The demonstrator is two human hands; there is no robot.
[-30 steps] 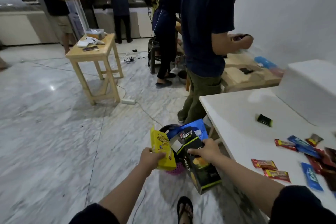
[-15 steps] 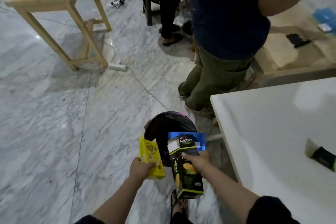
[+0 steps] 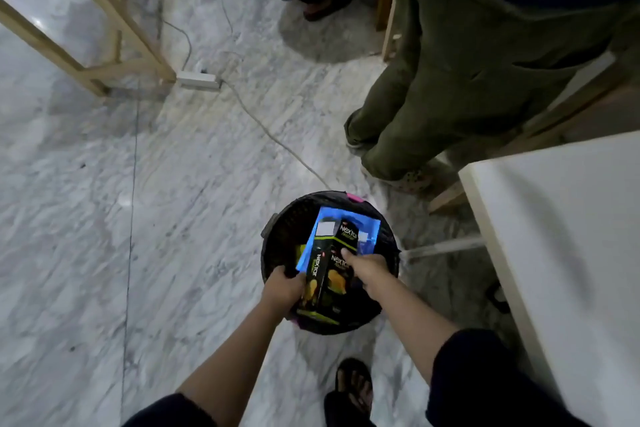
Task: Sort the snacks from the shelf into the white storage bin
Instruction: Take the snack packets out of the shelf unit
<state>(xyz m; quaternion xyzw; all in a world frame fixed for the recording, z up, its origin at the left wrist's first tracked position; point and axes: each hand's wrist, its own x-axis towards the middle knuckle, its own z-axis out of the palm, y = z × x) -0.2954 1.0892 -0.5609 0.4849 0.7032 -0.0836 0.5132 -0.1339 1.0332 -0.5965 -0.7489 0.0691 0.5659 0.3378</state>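
A round black basket point(image 3: 288, 218) with pink trim stands on the marble floor just below me. My right hand point(image 3: 365, 270) grips a black Nextar snack box point(image 3: 320, 274), thumb on its front, with a blue packet point(image 3: 367, 229) behind it; both are lowered into the basket's mouth. My left hand point(image 3: 281, 286) reaches over the near left rim with fingers curled down. Only a sliver of the yellow snack packet point(image 3: 300, 251) shows beyond those fingers, inside the basket.
A white table point(image 3: 561, 253) juts in on the right. A person in olive trousers point(image 3: 450, 97) stands close behind the basket. Wooden table legs point(image 3: 121, 31), a power strip point(image 3: 199, 80) and its cable cross the floor. My sandalled foot point(image 3: 353, 388) is near.
The view has tilted down and closer. Both hands have dropped from above the basket into its mouth, taking the box, the blue packet and the yellow packet down with them.
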